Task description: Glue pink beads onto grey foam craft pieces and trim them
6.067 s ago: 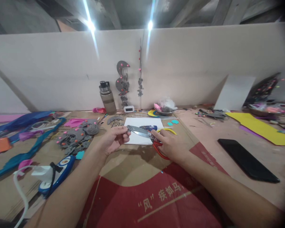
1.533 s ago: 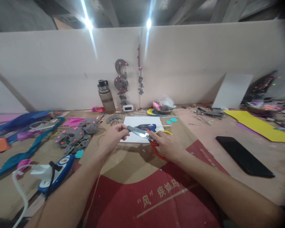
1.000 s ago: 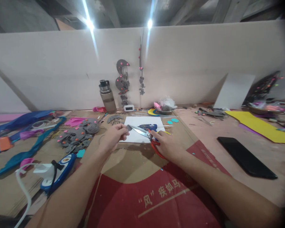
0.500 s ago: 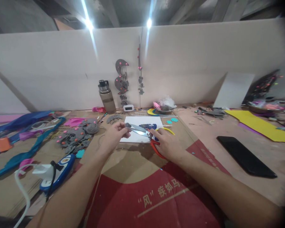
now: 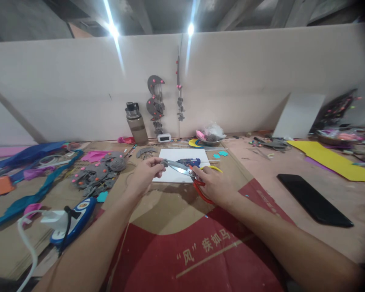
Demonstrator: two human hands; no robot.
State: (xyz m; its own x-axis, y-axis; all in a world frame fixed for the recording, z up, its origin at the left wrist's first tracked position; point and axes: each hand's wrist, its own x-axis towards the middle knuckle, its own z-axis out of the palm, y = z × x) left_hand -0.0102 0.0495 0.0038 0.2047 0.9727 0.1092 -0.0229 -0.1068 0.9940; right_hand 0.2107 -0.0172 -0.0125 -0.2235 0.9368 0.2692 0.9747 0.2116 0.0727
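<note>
Scissors (image 5: 180,168) closed slightly since the last frame. Left hand (image 5: 146,173) pinches grey piece (image 5: 164,162) at blade tips; scissors held over white sheet (image 5: 169,176), near glue gun (image 5: 195,162); right hand (image 5: 216,183) clamped on scissors' handles.

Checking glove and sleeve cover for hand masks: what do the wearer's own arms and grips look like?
Left grip and right grip are bare five-fingered human hands, no gloves. Left forearm and right forearm are bare too: no sleeve, watch, bracelet, cable or marking visible. Rings: none seen, though some fingers are hidden.
</note>
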